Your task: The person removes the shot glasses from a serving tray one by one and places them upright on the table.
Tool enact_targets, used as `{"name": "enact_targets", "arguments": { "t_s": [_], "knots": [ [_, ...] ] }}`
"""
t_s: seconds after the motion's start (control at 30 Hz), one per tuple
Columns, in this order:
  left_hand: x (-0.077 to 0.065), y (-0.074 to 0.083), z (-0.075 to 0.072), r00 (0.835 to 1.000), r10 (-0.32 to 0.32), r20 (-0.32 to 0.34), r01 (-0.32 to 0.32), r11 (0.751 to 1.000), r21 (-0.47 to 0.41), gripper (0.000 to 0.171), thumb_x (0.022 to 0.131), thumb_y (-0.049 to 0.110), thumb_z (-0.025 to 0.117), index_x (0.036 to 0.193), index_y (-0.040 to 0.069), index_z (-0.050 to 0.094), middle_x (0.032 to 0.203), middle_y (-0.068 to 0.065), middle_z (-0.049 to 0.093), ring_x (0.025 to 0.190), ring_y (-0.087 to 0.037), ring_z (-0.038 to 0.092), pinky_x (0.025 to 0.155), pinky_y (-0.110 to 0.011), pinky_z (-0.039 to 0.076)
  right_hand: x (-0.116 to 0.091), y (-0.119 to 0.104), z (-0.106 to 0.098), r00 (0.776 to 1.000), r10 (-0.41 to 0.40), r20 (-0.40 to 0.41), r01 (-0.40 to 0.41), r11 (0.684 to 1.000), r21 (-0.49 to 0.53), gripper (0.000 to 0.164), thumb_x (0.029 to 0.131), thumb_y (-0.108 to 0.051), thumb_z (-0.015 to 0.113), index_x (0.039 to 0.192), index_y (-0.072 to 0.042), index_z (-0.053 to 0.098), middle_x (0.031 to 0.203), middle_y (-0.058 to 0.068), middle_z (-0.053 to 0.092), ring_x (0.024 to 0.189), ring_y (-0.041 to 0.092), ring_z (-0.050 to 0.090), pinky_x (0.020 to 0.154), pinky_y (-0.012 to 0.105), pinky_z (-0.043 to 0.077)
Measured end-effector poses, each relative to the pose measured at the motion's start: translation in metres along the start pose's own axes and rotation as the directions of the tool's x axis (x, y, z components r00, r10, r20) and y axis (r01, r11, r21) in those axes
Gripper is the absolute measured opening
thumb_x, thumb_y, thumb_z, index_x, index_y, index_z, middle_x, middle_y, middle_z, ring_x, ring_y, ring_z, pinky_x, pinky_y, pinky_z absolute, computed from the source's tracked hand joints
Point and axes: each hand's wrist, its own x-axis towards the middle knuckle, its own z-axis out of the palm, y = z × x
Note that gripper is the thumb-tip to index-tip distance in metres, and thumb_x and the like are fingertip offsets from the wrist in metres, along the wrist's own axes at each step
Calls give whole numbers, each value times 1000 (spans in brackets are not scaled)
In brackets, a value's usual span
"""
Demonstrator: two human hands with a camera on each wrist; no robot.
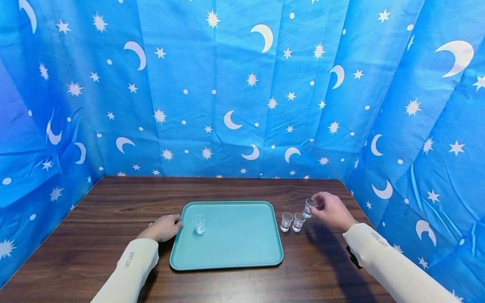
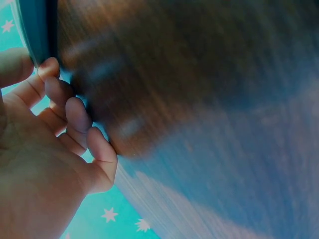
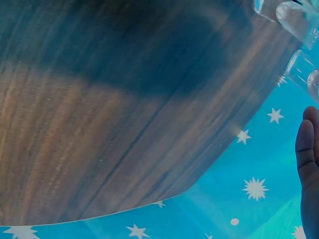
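Note:
A green tray (image 1: 231,263) lies on the table, and my left hand (image 1: 163,228) pinches its left edge. In the left wrist view, the thumb and index finger of the left hand (image 2: 47,134) meet at the tray rim (image 2: 37,30), with the other fingers curled below. One clear shot glass (image 1: 199,225) stands on the tray near that side. Right of the tray, my right hand (image 1: 333,211) holds another shot glass (image 1: 308,209) near its rim between thumb and fingers. Whether that glass touches the table, I cannot tell. Two more shot glasses, a left one (image 1: 286,223) and a right one (image 1: 298,223), stand beside it.
The dark wood table (image 1: 132,191) reaches back to a blue curtain (image 1: 235,84) with white moons and stars, which hangs around the back and both sides. In the right wrist view, the glasses (image 3: 299,22) show only at the upper right edge.

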Motion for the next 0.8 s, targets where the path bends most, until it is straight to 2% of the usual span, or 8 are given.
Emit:
{"name": "enact_targets", "arguments": {
  "t_s": [0.6,0.8],
  "knots": [
    [-1,3,-1,1000,-12,3,12,1000,4,46,99,20,47,136,-8,44,134,-30,44,123,-49,38,92,-70,25,-18,16,11,986,119,115,-116,993,-28,27,79,-11,74,101,0,63,82,2,62,75,16,58,68,36,52],
    [0,2,0,1000,-15,-2,15,1000,1,46,99,20,47,136,-8,44,133,-30,45,123,-49,39,92,-70,25,-21,19,15,984,122,128,-119,992,-29,27,78,-11,75,100,-1,63,82,2,61,75,16,58,69,36,52]
  ]
}}
